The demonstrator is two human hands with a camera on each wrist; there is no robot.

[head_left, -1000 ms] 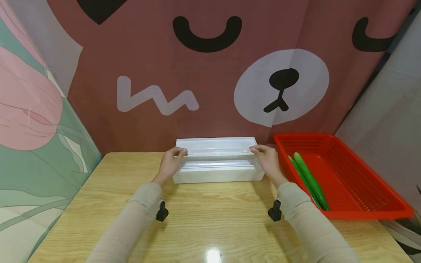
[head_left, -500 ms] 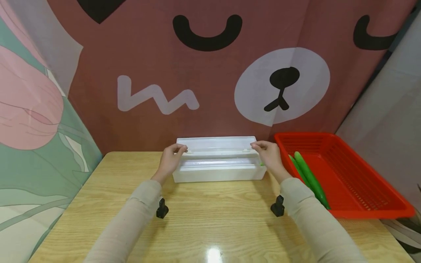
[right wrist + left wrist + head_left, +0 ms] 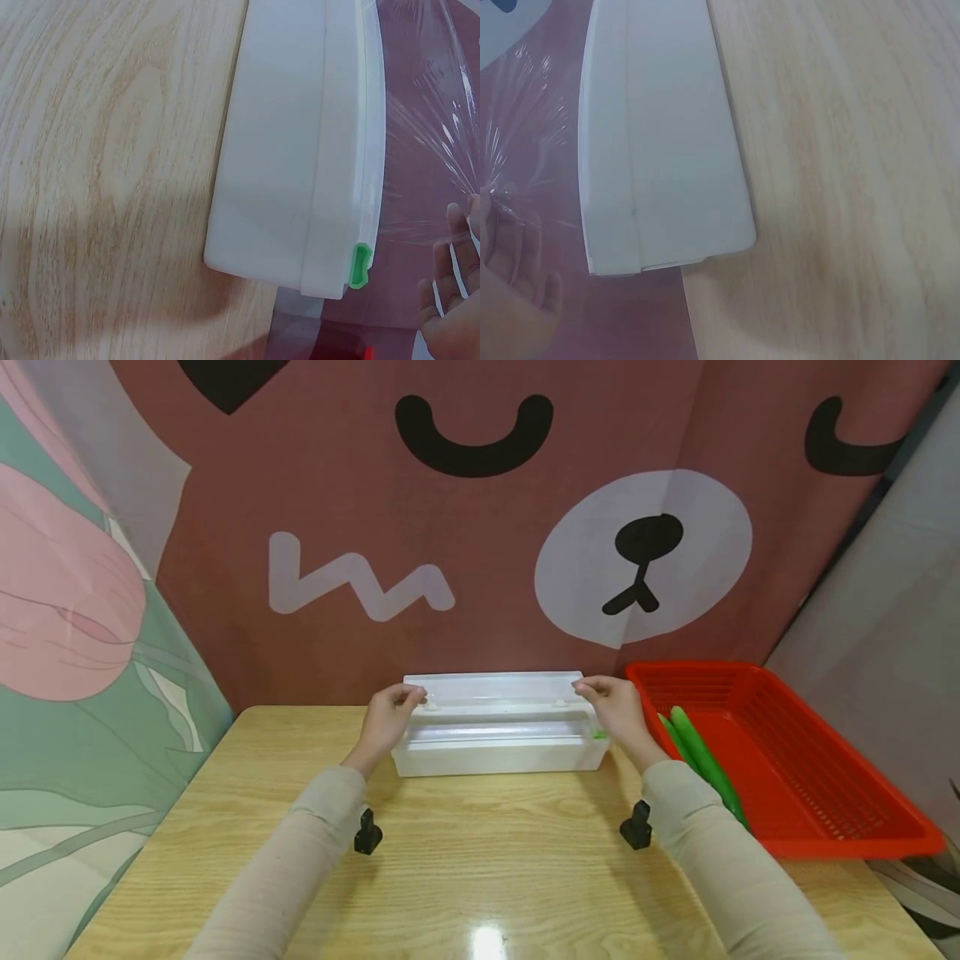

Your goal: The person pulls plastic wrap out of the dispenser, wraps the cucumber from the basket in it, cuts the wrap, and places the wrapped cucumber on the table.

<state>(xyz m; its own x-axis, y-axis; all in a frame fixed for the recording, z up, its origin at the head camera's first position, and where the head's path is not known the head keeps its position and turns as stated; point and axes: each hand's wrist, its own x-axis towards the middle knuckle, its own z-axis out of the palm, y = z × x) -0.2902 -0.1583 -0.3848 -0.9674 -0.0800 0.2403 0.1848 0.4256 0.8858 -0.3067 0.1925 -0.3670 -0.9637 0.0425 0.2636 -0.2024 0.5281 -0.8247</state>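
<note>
A white cling film dispenser (image 3: 498, 757) sits near the back edge of the table, its lid (image 3: 491, 682) raised behind. My left hand (image 3: 386, 724) pinches one side of a sheet of cling film (image 3: 536, 142) above the dispenser's left end. At the right end, my right hand (image 3: 619, 714) pinches the other side of the film. In both wrist views, stretched creases run through the clear film towards the fingertips. A small green piece (image 3: 360, 266) shows at the dispenser's right end. How far the film extends is hard to make out in the head view.
To the right stands a red plastic basket (image 3: 840, 847) with two cucumbers (image 3: 701, 752) along its left side. The wood-grain table (image 3: 495, 852) lies in front of the dispenser. A printed curtain (image 3: 480, 635) hangs right behind it.
Both hands have risen slightly, still pinching the film, and the right hand has shifted a little to the right. The green piece at the dispenser's right end has come into view.
</note>
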